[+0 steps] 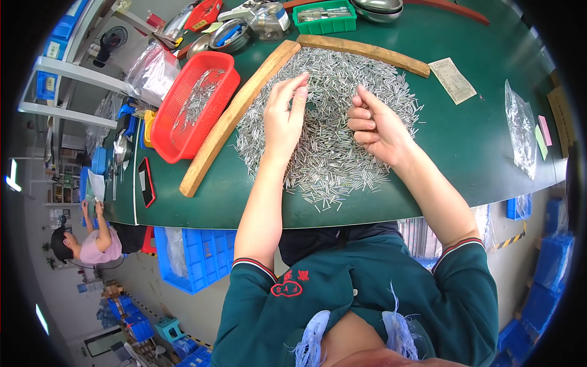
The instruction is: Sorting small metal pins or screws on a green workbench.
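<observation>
A wide heap of small silvery metal pins (342, 156) covers the middle of the green table. Over the left part of the heap is my left hand (285, 116), its fingers stretched out and its thumb a little apart from them; I see nothing between them. To its right, my right hand (382, 129) hovers over the heap with fingers curled in and the thumb pressed toward the index finger. Whatever that pinch holds, if anything, is too small to make out. Two wooden bars border the heap, one on the left (238, 116) and one at the back (367, 54).
Left of the bars stands a red basket (164, 131) with some pins inside. A phone (146, 182) lies near the left edge. At the back are a green basket (325, 23) and metal bowls (379, 13). A paper slip (452, 81) and plastic bag (520, 131) lie right. Another person (101, 244) works far left.
</observation>
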Available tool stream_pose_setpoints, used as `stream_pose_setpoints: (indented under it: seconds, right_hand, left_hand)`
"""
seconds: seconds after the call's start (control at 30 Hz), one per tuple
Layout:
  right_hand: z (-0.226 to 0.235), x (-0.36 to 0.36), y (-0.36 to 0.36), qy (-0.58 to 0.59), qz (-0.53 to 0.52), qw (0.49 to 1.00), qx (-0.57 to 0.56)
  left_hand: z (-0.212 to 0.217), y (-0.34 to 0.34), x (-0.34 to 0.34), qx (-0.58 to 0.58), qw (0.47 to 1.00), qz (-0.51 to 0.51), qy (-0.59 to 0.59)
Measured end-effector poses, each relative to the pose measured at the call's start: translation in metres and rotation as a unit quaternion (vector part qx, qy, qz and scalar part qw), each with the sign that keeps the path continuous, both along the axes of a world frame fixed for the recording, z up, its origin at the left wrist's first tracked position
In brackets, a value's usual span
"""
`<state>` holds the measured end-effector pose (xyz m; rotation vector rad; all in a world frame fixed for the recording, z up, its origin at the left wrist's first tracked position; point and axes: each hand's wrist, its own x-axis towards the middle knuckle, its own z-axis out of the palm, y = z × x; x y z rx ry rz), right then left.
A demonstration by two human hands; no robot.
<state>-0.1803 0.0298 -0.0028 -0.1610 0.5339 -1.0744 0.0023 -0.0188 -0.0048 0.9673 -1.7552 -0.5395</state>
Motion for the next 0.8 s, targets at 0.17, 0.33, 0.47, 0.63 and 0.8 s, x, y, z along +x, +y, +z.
stream_pose_setpoints:
  seconds: [0.17,0.33,0.47,0.63,0.8]
  right_hand:
    - [-0.002,0.001,0.001,-0.02,-0.019,0.999,-0.034]
    - [-0.007,0.005,-0.001,0.002,-0.027,0.999,-0.024]
    - [-0.004,0.005,-0.001,-0.004,-0.038,0.999,-0.016]
    - [-0.005,0.006,-0.001,0.001,-0.037,0.999,-0.033]
    - [-0.004,0.001,0.002,0.014,-0.034,0.999,-0.027]
  left_hand:
    - [-0.011,-0.055,-0.02,-0.053,0.972,0.003,-0.227]
    - [-0.023,-0.123,-0.042,-0.063,0.927,0.002,-0.369]
    - [-0.02,-0.149,-0.053,-0.006,0.902,0.006,-0.433]
    - [0.011,-0.167,-0.052,0.18,0.832,-0.189,-0.49]
    - [0.047,-0.154,-0.07,0.384,0.778,-0.22,-0.446]
